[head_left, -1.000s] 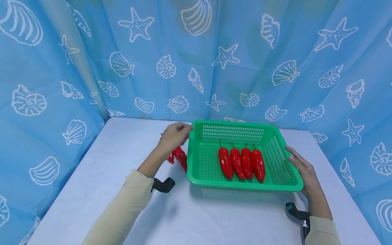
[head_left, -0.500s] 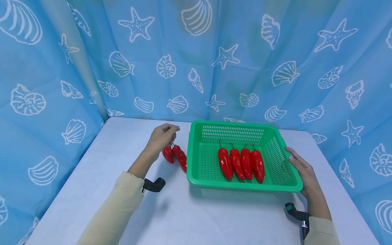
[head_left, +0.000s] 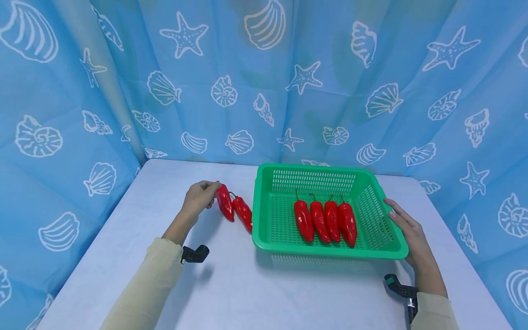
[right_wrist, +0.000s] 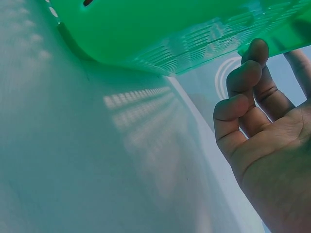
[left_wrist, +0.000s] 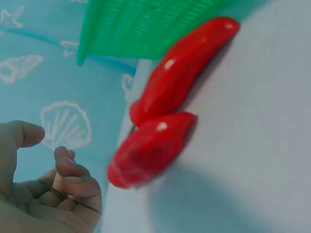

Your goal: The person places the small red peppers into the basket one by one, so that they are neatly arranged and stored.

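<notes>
The left-hand pepper, red and glossy, lies left of centre in the head view, its stem end toward the top. The left hand is just beside that end, on its left; whether the fingertips touch it cannot be told from the head view. In the left wrist view, thumb and fingers are loosely bent with a gap between them, gripping nothing, at lower left, with the pepper to their right. A second pepper lies close on its right, reaching to the edge of the green basket. Right of centre, the basket holds four red peppers side by side, stems toward the top of the frame. At its right side, the right hand touches the rim, fingers relaxed and slightly bent. Basket and loose peppers are on a white worktop; a blue curtain with white shells and starfish fills the upper part.
</notes>
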### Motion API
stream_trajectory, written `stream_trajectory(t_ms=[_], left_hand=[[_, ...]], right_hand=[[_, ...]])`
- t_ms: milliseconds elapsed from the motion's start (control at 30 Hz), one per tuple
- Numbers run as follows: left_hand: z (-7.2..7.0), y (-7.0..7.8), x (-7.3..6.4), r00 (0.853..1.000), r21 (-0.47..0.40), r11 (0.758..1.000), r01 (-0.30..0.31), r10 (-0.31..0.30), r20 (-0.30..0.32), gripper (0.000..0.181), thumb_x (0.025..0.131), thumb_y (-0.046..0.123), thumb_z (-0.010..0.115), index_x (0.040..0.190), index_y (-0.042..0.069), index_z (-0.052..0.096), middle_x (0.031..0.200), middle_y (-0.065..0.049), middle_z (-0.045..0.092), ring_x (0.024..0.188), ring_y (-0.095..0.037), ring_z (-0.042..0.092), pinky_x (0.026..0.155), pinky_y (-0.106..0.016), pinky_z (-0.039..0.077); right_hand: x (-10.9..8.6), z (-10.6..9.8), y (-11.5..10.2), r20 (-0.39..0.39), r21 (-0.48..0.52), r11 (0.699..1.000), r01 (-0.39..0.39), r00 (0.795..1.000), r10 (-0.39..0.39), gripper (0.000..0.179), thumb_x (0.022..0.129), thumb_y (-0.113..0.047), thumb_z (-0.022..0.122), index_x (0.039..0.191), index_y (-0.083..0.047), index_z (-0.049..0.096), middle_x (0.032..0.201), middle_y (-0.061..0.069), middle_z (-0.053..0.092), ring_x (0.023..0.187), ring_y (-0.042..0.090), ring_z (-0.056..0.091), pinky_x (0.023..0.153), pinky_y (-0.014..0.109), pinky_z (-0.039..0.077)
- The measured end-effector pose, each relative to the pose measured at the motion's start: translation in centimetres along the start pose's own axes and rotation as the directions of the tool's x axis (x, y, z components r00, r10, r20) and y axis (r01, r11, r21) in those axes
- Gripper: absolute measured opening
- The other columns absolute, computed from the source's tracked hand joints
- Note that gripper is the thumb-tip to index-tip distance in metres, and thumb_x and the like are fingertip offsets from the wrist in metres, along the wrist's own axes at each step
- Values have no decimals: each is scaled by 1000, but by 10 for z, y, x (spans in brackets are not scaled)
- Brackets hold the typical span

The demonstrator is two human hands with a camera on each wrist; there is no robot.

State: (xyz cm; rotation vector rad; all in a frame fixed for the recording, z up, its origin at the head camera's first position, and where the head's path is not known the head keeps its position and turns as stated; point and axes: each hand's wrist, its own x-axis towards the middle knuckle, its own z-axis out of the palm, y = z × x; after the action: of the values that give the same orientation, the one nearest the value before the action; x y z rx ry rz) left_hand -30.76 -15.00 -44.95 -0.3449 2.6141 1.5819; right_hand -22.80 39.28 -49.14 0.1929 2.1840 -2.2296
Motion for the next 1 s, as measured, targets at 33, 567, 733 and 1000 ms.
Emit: stream_trajectory(t_ms=[33, 567, 733, 1000], left_hand=[[4, -15, 13, 1000, 12, 1000, -5, 5, -9, 57, 97, 51, 55, 130, 4, 58, 102, -16, 63, 85, -30, 63, 64, -35, 52], [5, -10, -3, 991, 85, 988, 130, -133, 32, 59, 97, 43, 58, 135, -2, 52, 100, -16, 62, 81, -26, 59, 71, -34, 51], [10, -12, -3, 984, 106, 979, 175, -178, 28, 60, 96, 43, 60, 134, -2, 51, 92, -13, 59, 78, -24, 56, 69, -33, 49], [15, -12, -2, 982, 137, 973, 184, -189, 25, 56, 94, 44, 63, 123, -2, 55, 86, -14, 60, 73, -25, 55, 66, -32, 48]], right_hand=[[0, 0, 0, 0, 2, 1000, 0, 1000, 0, 53, 102, -38, 56, 153, -34, 41, 137, -10, 48, 98, 3, 67, 74, 31, 58], [-1, 1, 0, 25, 25, 999, 23, 999, -23, 53, 103, -36, 55, 153, -33, 41, 129, -16, 54, 100, 5, 68, 75, 32, 58], [-1, 1, 0, 29, 37, 999, 21, 999, -22, 52, 103, -35, 56, 153, -33, 41, 127, -17, 55, 100, 5, 68, 75, 33, 58], [-2, 2, -2, 24, 26, 999, 26, 999, -27, 52, 103, -36, 55, 153, -33, 42, 125, -17, 56, 99, 5, 68, 75, 31, 58]])
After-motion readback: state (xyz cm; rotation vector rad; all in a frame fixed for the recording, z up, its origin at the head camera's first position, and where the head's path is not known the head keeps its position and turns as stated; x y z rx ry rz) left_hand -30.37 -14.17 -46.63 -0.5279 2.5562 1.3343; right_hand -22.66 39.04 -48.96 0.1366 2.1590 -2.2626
